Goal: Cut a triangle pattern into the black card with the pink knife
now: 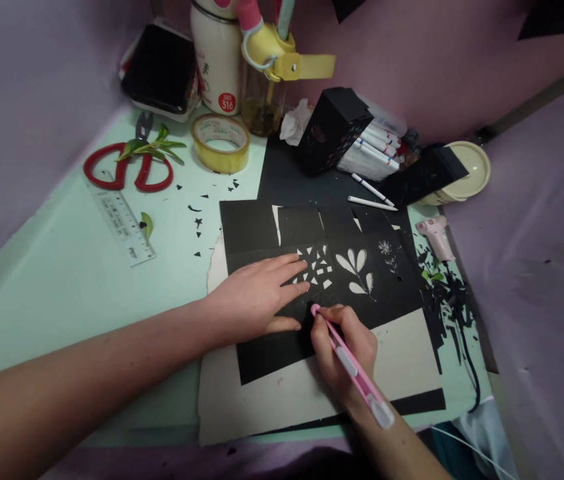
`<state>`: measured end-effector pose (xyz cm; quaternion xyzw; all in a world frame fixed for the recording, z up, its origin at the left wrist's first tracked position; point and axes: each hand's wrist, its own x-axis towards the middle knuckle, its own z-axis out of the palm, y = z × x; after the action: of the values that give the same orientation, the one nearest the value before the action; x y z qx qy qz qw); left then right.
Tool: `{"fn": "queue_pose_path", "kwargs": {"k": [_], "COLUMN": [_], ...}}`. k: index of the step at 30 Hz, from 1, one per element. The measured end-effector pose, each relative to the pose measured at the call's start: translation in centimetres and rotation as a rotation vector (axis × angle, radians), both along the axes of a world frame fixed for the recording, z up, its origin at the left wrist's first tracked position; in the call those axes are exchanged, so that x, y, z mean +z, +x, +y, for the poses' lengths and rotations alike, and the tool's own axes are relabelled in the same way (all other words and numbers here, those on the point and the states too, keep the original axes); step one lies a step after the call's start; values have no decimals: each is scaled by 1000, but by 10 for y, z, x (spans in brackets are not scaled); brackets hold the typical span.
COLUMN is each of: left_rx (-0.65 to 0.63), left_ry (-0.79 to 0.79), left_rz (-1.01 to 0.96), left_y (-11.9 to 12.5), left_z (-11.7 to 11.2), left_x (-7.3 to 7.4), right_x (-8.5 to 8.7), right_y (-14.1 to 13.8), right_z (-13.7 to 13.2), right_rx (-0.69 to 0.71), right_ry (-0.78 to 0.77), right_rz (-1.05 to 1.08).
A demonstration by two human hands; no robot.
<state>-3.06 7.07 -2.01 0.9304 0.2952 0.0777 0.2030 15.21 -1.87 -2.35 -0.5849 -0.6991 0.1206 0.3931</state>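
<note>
A sheet of black card (272, 360) lies on a pale board (397, 353), with leaf shapes and several small angular holes cut through it. My left hand (257, 293) rests flat on the card, fingers spread beside the small holes. In my right hand (347, 343) is a pink utility knife (352, 367), its handle slanting back over the wrist. The knife's front end is at the card just below the cut holes; the blade itself cannot be made out. A leafy sprig cutout (359, 267) shows pale to the right of my fingers.
Red-handled scissors (155, 177), a clear ruler (122, 220) and a tape roll (221, 143) lie at the left. Behind stand a white bottle (217, 60), a yellow-lidded bottle (265, 87) and a black box (335, 130). A pink glue gun (437, 237) and black scraps (455, 300) lie right.
</note>
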Motion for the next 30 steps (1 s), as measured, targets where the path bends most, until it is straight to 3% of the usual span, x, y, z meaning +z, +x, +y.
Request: {"fn": "queue_pose_path", "kwargs": {"k": [10,30], "left_rx": [-5,-8], "left_ry": [-2,-10], "left_rz": [31,26], "left_y": [1,1], "left_z": [0,0], "left_x": [2,-1], "right_x": [-3,-9], "right_y": [0,1], "right_z": [0,-1], "right_rx": [-44,58], "right_ry": [5,54], "right_rz": [-39,-139]}}
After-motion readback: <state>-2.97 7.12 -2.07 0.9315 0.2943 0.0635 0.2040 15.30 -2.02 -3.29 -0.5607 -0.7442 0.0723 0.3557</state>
